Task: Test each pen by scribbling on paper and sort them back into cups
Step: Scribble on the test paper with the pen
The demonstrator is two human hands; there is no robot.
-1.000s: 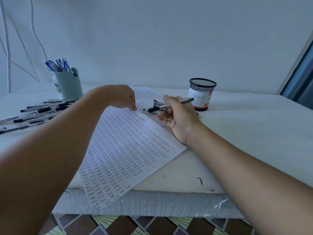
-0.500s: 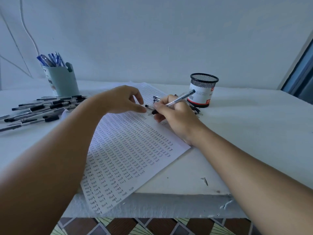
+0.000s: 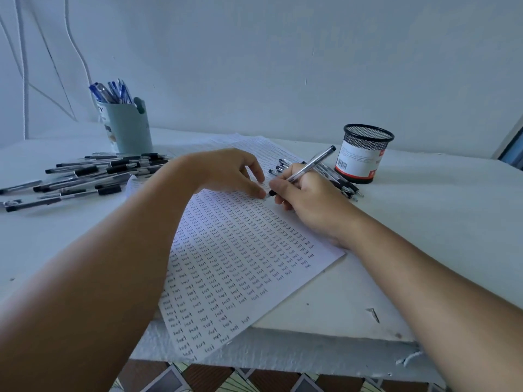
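Nearby, loose pens (image 3: 85, 176); right hand (image 3: 308, 202) gripping pen (image 3: 308, 165), left hand (image 3: 226, 174) flat-fingered on paper (image 3: 240, 264).

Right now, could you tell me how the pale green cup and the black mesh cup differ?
The pale green cup has solid walls and holds blue pens; the black mesh cup is see-through at the top, wears a white label, and shows no pens. Both stand upright on the table.

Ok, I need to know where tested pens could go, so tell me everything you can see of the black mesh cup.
The black mesh cup stands upright on the white table, far right of the paper. Dark wire mesh shows at its round rim; a white label with barcode and red band wraps its wall. No pens rise above the rim. Loose pens lie at its base.
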